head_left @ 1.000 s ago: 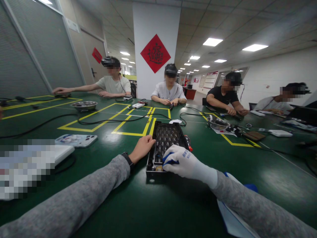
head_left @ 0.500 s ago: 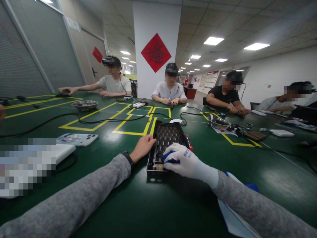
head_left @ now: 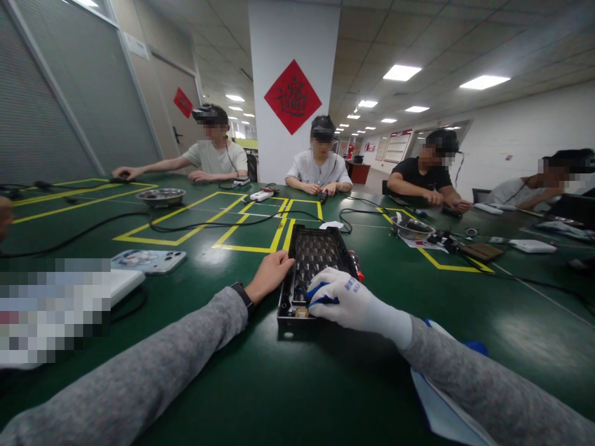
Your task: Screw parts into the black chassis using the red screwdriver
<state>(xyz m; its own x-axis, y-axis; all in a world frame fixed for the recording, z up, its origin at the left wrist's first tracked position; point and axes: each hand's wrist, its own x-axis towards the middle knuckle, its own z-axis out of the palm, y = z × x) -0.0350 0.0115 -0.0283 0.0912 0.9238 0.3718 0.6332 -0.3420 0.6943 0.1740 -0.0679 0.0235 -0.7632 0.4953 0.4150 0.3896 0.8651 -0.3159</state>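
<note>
A long black case [head_left: 320, 248] with rows of small silver pieces inside lies on the table in front of me. My left hand [head_left: 271, 275] is bare, with a dark band at the wrist; its curled fingers hold the case's left edge. Over the near end of the case is my right hand [head_left: 337, 297], in a white glove with blue fingertips. Its fingers are bent together inside the case, and whatever they pinch is hidden. A small tan part [head_left: 302, 313] shows in the near corner of the case, beside the gloved fingertips.
Beyond the case's right side lies a red-tipped item [head_left: 357, 269]. A phone [head_left: 149, 261] and a white device are at left. A blue-white glove [head_left: 441, 396] is under my right forearm. Metal bowls [head_left: 411, 226], cables [head_left: 209, 223] and several seated people are farther off.
Both hands keep the same hold on the case. The whole view has shifted very slightly; nothing else has visibly moved.
</note>
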